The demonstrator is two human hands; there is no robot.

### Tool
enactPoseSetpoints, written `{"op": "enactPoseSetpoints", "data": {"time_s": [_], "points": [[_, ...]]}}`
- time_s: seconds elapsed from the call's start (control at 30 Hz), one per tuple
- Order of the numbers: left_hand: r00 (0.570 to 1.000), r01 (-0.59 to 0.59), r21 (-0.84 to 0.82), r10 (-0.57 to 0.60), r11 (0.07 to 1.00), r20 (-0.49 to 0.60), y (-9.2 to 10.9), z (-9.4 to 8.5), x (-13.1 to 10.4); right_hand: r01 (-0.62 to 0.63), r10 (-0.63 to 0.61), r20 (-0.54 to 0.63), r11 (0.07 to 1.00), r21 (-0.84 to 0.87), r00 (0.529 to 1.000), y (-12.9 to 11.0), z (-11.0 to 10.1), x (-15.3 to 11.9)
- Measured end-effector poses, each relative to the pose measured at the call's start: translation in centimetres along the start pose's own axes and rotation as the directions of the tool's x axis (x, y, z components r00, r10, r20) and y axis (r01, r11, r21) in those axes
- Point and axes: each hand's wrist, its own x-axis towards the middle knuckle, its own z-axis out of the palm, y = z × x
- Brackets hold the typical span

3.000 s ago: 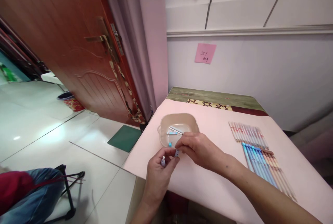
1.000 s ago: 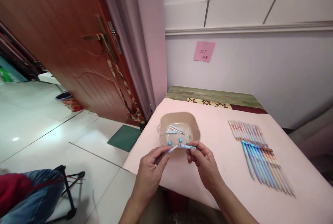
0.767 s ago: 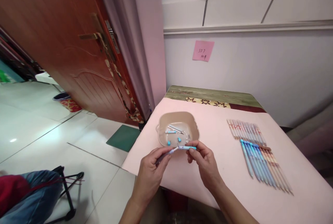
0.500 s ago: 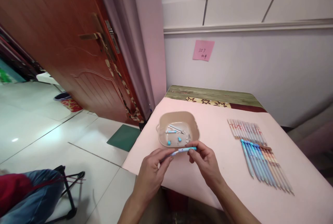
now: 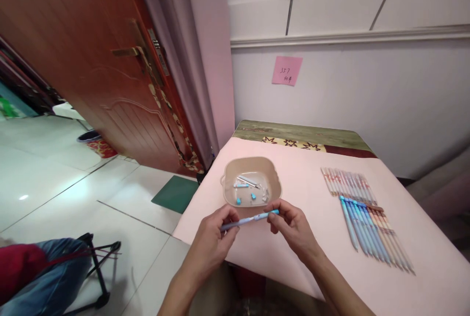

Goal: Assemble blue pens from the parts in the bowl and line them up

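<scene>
Both hands hold a slim blue pen point(image 5: 244, 221) level above the table's near edge, just in front of the beige basin. My left hand point(image 5: 215, 235) pinches its greyish-blue barrel. At the brighter blue end, my right hand point(image 5: 293, 228) grips between thumb and fingers. A pale band shows midway along the pen; I cannot tell whether the two parts are fully joined. Inside the beige basin point(image 5: 224, 171) lie silvery pen tubes point(image 5: 246, 182), a short blue-and-white pen part point(image 5: 241, 185), small blue pieces point(image 5: 238, 201) and clear bits.
On the right of the pink-covered table point(image 5: 301, 183) lie a row of blue and brown pens point(image 5: 370, 232) and a row of clear pale pens point(image 5: 347, 186). A pink note point(image 5: 287, 70) is on the wall. At lower left sits a person in jeans point(image 5: 55, 272).
My left hand has shifted slightly left along the pen, baring more of the greyish-blue barrel. The pen now tilts up more toward the right.
</scene>
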Motion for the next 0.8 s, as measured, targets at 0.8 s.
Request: {"op": "enactPoseSetpoints", "data": {"time_s": [0.8], "points": [[0.848, -0.040, -0.940, -0.486, 0.339, -0.211, 0.1, 4.7, 1.5, 0.005, 0.017, -0.079, 0.963, 0.268, 0.997, -0.3, 2.7, -1.1]]}}
